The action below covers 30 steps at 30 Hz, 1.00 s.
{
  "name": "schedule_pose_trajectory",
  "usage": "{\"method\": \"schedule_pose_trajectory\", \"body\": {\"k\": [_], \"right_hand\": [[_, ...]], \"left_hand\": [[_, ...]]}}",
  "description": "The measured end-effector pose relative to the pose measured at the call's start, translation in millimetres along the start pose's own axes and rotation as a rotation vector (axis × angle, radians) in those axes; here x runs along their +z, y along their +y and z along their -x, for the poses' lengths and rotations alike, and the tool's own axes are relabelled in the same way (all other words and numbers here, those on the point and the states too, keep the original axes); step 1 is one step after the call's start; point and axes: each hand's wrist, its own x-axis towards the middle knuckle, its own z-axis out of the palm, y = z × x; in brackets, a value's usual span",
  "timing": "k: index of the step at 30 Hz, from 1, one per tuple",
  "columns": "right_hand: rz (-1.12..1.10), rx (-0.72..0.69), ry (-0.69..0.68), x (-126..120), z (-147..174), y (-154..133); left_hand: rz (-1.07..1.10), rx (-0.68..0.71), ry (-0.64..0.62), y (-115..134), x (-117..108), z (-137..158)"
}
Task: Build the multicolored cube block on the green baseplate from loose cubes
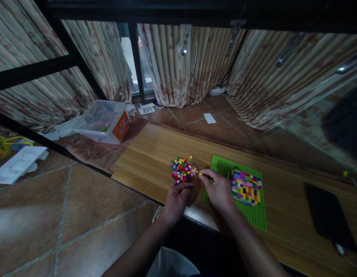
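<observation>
A heap of small multicoloured toy bricks [181, 169] lies on the wooden table. My left hand [176, 202] is at the near edge of the heap, thumb and fingers pressed together; whatever may be between them is too small to tell. Just right of the heap, my right hand [218, 189] pinches a small yellow brick [200, 174] between thumb and forefinger. Partly behind that hand is a green studded baseplate [257, 217], bearing a stacked block of mixed-colour bricks [246, 187]. One loose yellow brick [191, 157] sits beyond the heap.
The wooden table [149, 150] runs left to right. A dark tablet-like device [330, 215] with a white cable lies at its right end. Beyond the left end stands a clear plastic bin [102, 125] with an orange label. Curtains [172, 65] hang behind, and a white tray [18, 163] lies far left.
</observation>
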Motion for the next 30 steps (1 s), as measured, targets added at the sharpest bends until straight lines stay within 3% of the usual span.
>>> {"method": "schedule_pose_trajectory", "body": {"k": [6, 25, 30], "right_hand": [[-0.056, -0.065, 0.022, 6.1, -15.5, 6.6], [-0.056, -0.042, -0.105, 6.2, -26.2, 12.6], [-0.028, -0.108, -0.144, 4.4, -28.4, 13.7]], "left_hand": [[-0.034, -0.019, 0.017, 1.9, -0.9, 0.5], [-0.048, 0.004, -0.009, 0.2, -2.2, 2.4], [-0.039, -0.013, 0.006, 2.8, -1.1, 3.0]]}}
